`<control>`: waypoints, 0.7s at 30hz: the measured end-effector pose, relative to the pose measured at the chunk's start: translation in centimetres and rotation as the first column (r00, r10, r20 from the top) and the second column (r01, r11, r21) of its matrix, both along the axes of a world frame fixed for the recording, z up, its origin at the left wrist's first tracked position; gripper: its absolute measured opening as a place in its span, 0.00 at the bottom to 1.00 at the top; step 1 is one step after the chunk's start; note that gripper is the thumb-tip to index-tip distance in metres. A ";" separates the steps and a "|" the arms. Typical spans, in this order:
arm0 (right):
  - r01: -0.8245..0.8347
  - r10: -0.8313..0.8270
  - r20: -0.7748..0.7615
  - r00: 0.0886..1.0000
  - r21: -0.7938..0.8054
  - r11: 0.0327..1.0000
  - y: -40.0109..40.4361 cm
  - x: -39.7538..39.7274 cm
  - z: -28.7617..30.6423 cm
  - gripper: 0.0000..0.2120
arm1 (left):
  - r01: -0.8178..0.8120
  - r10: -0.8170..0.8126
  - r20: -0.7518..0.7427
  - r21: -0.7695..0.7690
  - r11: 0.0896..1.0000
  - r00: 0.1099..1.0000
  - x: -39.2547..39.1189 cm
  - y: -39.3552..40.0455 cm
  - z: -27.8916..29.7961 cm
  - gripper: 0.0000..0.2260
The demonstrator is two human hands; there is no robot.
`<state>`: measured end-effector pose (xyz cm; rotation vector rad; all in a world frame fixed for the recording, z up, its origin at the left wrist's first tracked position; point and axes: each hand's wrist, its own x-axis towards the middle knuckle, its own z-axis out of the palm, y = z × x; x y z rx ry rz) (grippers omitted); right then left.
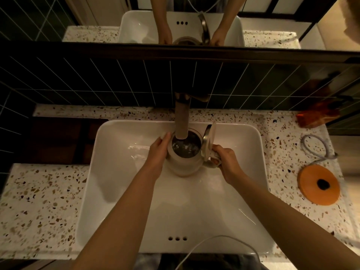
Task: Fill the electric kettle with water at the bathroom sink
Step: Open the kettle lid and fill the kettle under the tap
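A white electric kettle (183,164) is held inside the white sink basin (116,191), directly under the spout of the metal faucet (182,117). Its lid (209,140) stands flipped open on the right side. Water glints inside the dark opening of the kettle. My left hand (158,151) presses against the kettle's left wall. My right hand (227,160) is wrapped around the kettle's handle on the right.
The orange kettle base (319,185) lies on the terrazzo counter (39,201) to the right, its grey cord (315,147) coiled behind it. An orange-brown packet (317,115) sits at the back right. Dark tiles and a mirror rise behind the faucet. A white cable (214,242) hangs near the sink's front edge.
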<state>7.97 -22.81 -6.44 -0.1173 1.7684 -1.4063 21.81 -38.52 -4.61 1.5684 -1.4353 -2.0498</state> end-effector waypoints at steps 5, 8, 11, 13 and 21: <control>0.019 -0.019 -0.001 1.000 -0.015 1.000 0.0 0.3 -0.1 0.18 | -0.033 0.036 -0.037 0.070 0.997 0.999 0.0 0.8 -0.2 0.16; 0.001 -0.001 0.007 1.000 -0.010 1.000 0.0 0.3 0.1 0.15 | -0.067 0.067 -0.004 0.039 0.997 0.998 -0.3 0.9 0.0 0.12; 0.004 -0.004 0.005 1.000 -0.013 1.000 0.0 0.2 -0.1 0.16 | -0.073 0.073 0.010 0.031 0.997 0.997 -0.6 0.9 0.3 0.11; 0.011 -0.010 0.009 1.000 -0.024 1.000 0.1 0.2 -0.1 0.20 | -0.068 0.068 0.011 0.025 0.997 0.998 -0.7 0.9 0.4 0.11; 0.009 -0.009 0.006 1.000 -0.001 1.000 0.0 0.5 0.2 0.17 | -0.018 0.019 0.050 -0.025 1.000 0.999 -0.9 0.7 0.9 0.12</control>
